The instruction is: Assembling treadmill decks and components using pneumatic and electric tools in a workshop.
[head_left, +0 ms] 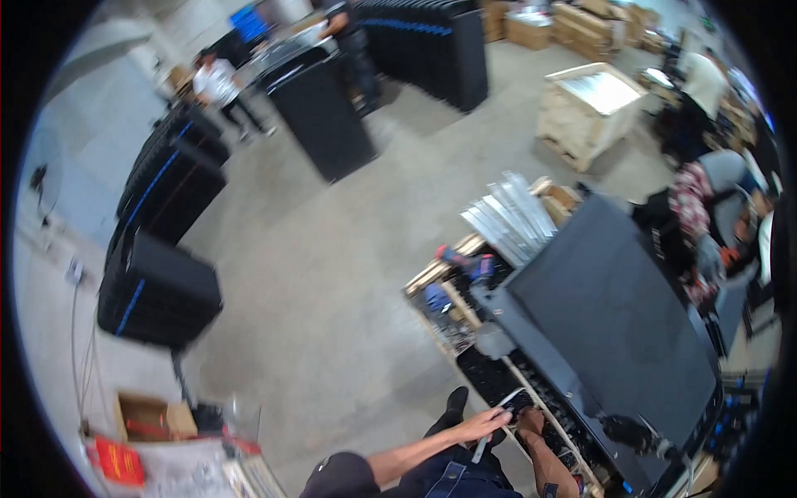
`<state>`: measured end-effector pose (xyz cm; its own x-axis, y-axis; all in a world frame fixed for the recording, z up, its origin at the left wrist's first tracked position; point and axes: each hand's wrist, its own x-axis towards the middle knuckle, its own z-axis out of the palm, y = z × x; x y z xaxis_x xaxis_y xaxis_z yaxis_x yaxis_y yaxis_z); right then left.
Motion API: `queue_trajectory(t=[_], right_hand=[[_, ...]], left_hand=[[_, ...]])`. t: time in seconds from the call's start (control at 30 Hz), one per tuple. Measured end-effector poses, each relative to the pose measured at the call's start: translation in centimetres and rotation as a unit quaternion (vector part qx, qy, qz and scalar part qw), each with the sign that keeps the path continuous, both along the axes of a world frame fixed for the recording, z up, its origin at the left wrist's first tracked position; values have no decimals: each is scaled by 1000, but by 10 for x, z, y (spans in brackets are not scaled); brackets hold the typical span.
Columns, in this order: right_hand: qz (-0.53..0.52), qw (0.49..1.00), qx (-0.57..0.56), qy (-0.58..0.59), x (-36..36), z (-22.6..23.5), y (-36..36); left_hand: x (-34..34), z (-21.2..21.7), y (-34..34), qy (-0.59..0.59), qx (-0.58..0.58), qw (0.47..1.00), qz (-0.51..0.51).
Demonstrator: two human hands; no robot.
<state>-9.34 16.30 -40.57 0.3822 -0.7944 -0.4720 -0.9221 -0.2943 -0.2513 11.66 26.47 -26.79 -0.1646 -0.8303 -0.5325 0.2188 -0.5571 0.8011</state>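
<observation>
My left hand (483, 425) is closed around a thin, flat, pale strip (479, 451), which sticks out past both sides of the fingers. Just to its right, my right hand (530, 421) reaches down with curled fingers into a dark compartment along the wooden bench edge (564, 440). What those fingers hold, if anything, is too small and blurred to make out. Beyond both hands, a large dark grey panel (614, 307) lies tilted across the bench, with black small parts scattered along its near edge. A black power tool (627, 432) lies on the panel's near right corner.
A red and blue drill (473, 264) and several silver metal profiles (510, 217) lie at the bench's far end. Across the bench, a person in a plaid sleeve (691, 199) works. Black cabinets (158, 290) line the left wall; a wooden crate (585, 116) stands behind.
</observation>
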Motion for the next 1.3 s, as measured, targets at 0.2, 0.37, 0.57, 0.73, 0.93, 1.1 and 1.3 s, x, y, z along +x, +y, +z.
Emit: queue_trajectory(t=[0.2,0.37,0.57,0.73,0.93,1.1,1.3], right_hand=[[-327,789,284,-436,6,110,24],[-336,673,294,-590,-18,233,34],[-171,711,229,-643,-46,332,16],[-168,640,299,-687,-78,329,13],[-161,611,343,-695,-106,325,22],[-164,587,406,-681,-107,329,18],[-190,429,535,-703,-93,307,28]], left_hand=[[-40,55,29,-26,-1,999,37],[-74,86,23,-39,-152,982,104],[-105,173,10,-11,-199,962,185],[-137,179,3,-42,-216,953,209],[-167,183,21,-98,-224,944,223],[-163,193,23,-211,-250,921,210],[-136,202,1,-393,-411,812,128]])
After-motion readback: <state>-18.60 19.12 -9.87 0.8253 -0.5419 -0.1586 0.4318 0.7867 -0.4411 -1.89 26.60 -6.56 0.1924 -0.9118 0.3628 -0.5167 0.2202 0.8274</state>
